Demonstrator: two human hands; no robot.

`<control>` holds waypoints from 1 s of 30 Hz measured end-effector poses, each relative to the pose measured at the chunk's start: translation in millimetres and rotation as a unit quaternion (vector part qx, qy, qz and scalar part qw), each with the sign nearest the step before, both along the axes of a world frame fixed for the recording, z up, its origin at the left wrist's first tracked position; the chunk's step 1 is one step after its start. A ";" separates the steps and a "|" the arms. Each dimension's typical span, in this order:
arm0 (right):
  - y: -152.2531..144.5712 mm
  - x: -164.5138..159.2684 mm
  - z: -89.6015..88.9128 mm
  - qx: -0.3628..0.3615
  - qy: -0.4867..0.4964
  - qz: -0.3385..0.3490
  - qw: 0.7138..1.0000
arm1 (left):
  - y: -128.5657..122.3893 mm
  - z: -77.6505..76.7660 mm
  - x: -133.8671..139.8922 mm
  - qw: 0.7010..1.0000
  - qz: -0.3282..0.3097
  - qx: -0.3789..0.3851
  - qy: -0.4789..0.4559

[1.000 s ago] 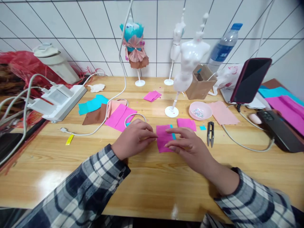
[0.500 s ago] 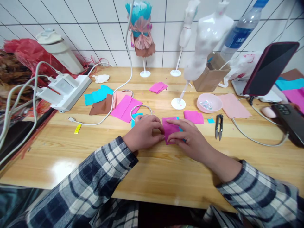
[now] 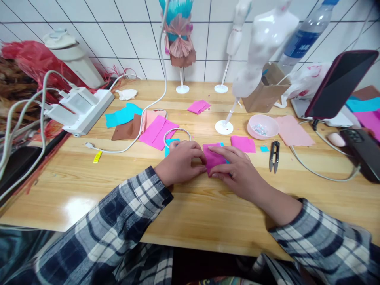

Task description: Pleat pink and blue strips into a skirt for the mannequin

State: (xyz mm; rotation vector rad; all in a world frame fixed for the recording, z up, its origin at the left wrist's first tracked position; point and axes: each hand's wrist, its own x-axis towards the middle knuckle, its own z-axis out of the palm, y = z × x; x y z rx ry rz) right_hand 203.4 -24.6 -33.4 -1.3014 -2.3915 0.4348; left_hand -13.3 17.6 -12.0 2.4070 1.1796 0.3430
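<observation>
A folded piece of magenta crepe paper (image 3: 212, 153) lies on the table in front of me, with blue paper showing along its right side. My left hand (image 3: 184, 163) pinches its left edge, thumb and fingertips close together. Across its right part rests my right hand (image 3: 239, 168), the fingers bent over the paper and the thumb near its lower edge. Just beyond my left hand is a pale ring (image 3: 178, 129), partly hidden, beside a small blue piece (image 3: 170, 150). Black thread snips (image 3: 274, 156) lie to the right of my right hand.
A white dress form (image 3: 267, 43) stands at the back near a pink bowl (image 3: 263, 126) of small shiny bits. Left are coloured paper sheets (image 3: 158, 132), a cable (image 3: 127, 149) and a power strip (image 3: 92, 111). A phone (image 3: 341, 85) stands at the right.
The view has tilted slightly, so things sit a little higher in the picture. Both hands keep nearly the same position on the magenta paper.
</observation>
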 end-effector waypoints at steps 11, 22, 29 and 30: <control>-2.2 5.3 4.4 -0.020 0.005 -0.001 1.000 | -11.6 0.4 8.8 0.998 0.059 -0.031 -0.001; -5.5 11.4 9.4 -0.020 -0.014 0.030 0.999 | -13.4 2.1 12.3 0.995 0.082 -0.063 -0.006; -5.0 13.2 10.0 -0.024 -0.013 0.026 0.999 | -16.8 2.5 15.6 0.993 0.099 -0.068 0.013; -4.9 13.5 9.6 -0.025 -0.014 0.026 0.999 | -17.1 2.9 16.8 0.992 0.104 -0.069 0.017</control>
